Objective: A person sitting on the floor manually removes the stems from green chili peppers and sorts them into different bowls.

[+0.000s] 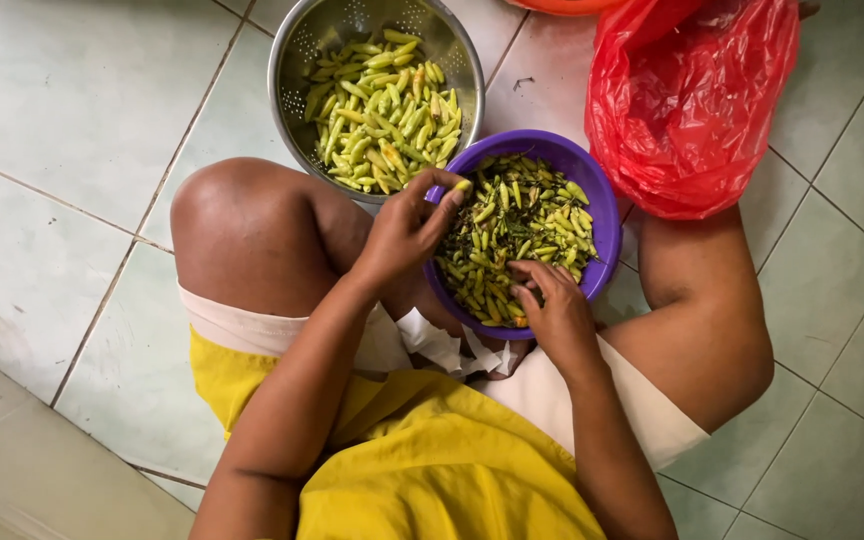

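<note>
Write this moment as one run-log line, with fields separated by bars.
left hand: holds a green chilli | right hand: in purple bowl of chillies | metal colander: trimmed chillies | red bag: beside bowl

Hands [407, 228] over purple bowl [602, 215]

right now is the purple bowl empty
No, the purple bowl is full of small green chilies, with both hands at it.

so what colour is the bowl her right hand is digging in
Purple bowl, clearest in the head view.
</note>
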